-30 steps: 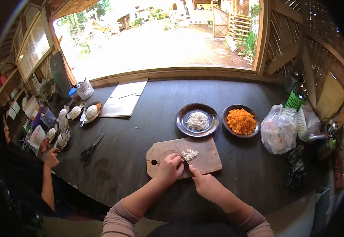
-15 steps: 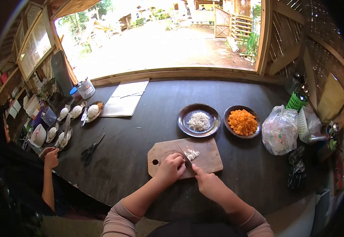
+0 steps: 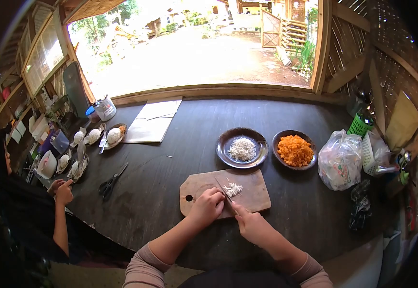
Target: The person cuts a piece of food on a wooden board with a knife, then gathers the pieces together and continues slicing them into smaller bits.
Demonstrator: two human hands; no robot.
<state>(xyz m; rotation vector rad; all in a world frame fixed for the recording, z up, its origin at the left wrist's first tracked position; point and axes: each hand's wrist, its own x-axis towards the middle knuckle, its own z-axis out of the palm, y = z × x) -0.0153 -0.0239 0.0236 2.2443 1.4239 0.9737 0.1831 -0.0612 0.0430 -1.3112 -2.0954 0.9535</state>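
My right hand (image 3: 251, 222) is closed round the handle of a knife (image 3: 225, 191), whose blade points away over the wooden cutting board (image 3: 257, 192). Left of the blade, my left hand (image 3: 207, 205) has its fingers curled and pressed down on the board; what they hold is hidden beneath them. Thin white strips (image 3: 233, 189) lie just right of the blade. Beyond the board stands a dark plate (image 3: 224, 152) with a heap of white shreds (image 3: 242, 149). Beside it is a bowl (image 3: 277, 157) full of orange pieces (image 3: 295, 150).
Scissors (image 3: 110, 183), papers (image 3: 146, 128) and plates of white rice (image 3: 114, 136) are on the left, near a co-worker's hands (image 3: 62, 190). A filled plastic bag (image 3: 339, 161), a green basket (image 3: 360, 125) and a black bag (image 3: 360, 206) stand right.
My right hand has shifted slightly left with the knife. The view has tilted a little, and my left hand stays in place on the board.
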